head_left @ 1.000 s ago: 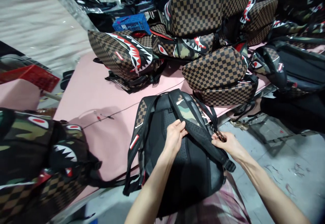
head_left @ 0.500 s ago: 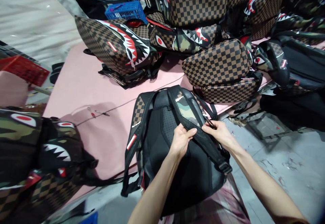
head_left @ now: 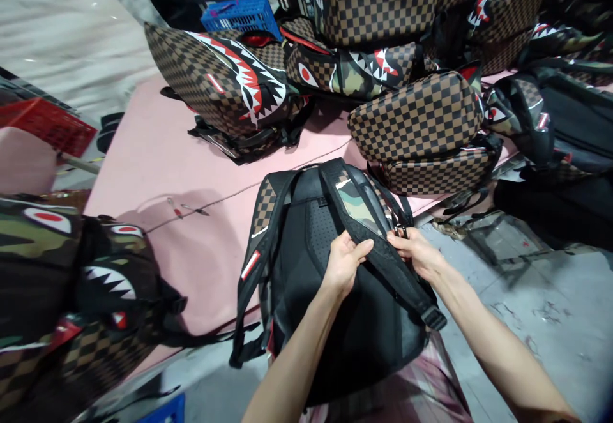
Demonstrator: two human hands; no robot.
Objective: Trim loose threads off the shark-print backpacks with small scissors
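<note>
A black backpack (head_left: 306, 295) lies back side up in front of me, its top resting on the pink table (head_left: 211, 257). My left hand (head_left: 345, 260) is closed on the inner edge of its right shoulder strap (head_left: 361, 209), thumb on top. At the strap's outer edge, my right hand (head_left: 414, 250) pinches the same strap, next to dark zip pulls (head_left: 400, 228). That strap carries a camouflage panel. The left shoulder strap (head_left: 253, 257), with a checkered patch and a red-white label, hangs loose. Some fingertips of both hands are hidden under the strap.
Several checkered backpacks (head_left: 416, 119) with shark-mouth prints stand along the table's far side. Camouflage shark bags (head_left: 110, 269) sit at the left. Small thread snips (head_left: 195, 211) lie on the table near a cord. Blue (head_left: 242, 17) and red crates (head_left: 57, 126) stand farther off.
The view has shifted slightly. Both hands keep their grip on the strap, and its lower end with the buckle sits a little farther right.
</note>
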